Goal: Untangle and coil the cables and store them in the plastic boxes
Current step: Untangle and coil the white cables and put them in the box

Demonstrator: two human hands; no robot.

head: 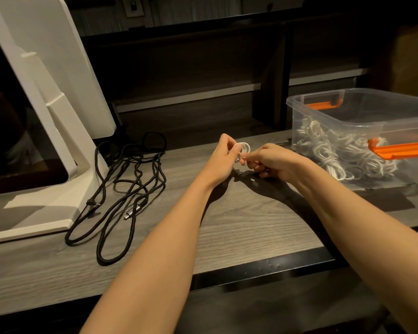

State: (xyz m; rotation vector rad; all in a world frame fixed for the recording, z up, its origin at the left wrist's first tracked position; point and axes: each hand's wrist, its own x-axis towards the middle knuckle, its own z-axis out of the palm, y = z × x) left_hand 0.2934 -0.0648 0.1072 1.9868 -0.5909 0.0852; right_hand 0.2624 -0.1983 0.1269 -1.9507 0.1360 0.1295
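A small coil of white cable [243,149] is held above the wooden desk between both hands. My left hand [221,157] grips the coil from the left with thumb and fingers. My right hand [274,162] pinches the cable's end at the coil's lower right. A long black cable [130,186] lies loose and tangled on the desk to the left, its silver plug near the middle. At the right stands a clear plastic box [362,126] with orange latches, holding several white cable coils [343,153].
A white monitor stand and dark screen [46,131] fill the left side, the base touching the black cable. Dark shelving rises behind the desk. The desk's front edge [263,268] has a black strip, with a lower surface beneath it.
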